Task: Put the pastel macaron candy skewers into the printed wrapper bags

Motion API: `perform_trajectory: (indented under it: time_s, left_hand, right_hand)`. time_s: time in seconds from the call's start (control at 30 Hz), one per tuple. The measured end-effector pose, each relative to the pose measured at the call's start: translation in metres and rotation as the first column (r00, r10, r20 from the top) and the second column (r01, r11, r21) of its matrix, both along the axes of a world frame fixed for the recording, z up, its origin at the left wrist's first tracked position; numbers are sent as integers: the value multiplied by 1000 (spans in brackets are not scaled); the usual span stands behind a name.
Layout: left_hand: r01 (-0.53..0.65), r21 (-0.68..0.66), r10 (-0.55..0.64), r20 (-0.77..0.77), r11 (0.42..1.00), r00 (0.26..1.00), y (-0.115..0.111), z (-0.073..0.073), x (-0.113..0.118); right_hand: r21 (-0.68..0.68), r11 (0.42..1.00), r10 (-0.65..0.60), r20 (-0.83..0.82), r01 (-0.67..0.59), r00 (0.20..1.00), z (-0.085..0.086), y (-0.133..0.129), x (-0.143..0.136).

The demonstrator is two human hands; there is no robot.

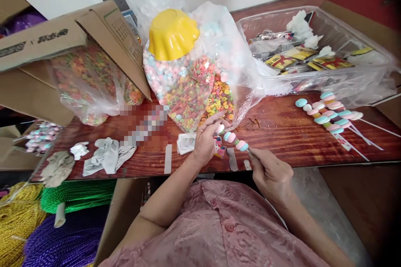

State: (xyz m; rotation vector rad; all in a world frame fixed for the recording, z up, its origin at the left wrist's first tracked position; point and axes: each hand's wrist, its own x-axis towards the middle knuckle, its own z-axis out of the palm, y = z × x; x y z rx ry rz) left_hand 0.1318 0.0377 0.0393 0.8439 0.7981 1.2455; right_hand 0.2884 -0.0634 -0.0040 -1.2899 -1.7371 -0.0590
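A skewer of pastel candies (231, 137), pink, blue and white with small green pieces between, slants between my two hands over the table's front edge. My right hand (271, 173) pinches its lower end. At the upper end, the fingers of my left hand (205, 139) close around a white piece. Just beyond lie loose yellow and orange rings (222, 94) beside a clear bag of small colourful rings (188, 100). Finished-looking candy skewers (333, 112) lie in a pile at the right, their white sticks pointing to the lower right.
A yellow scalloped bowl (173, 35) sits upside down on a bag of pastel candies (153, 73). Behind right stands a clear plastic bin (316, 76) with packets. At left are a cardboard box (119, 37) and grey gloves (108, 156). Coloured cord bundles (65, 238) lie below.
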Motion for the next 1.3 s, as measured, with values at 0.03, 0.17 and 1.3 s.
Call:
perform_trajectory:
  time_s: [0.03, 0.17, 1.3]
  left_hand:
    - [1, -7, -1, 16, 1000, 1000, -1, -1, -1]
    - [-1, -69, 8, 104, 998, 995, -3, 0, -2]
    - [61, 312, 41, -312, 948, 949, -10, 1, -15]
  right_hand:
    - [-25, 1000, 10, 6, -10, 1000, -2, 1, -2]
    - [-140, 988, 65, -24, -68, 998, -8, 4, -12]
    - [-376, 834, -184, -879, -404, 439, -8, 6, -39]
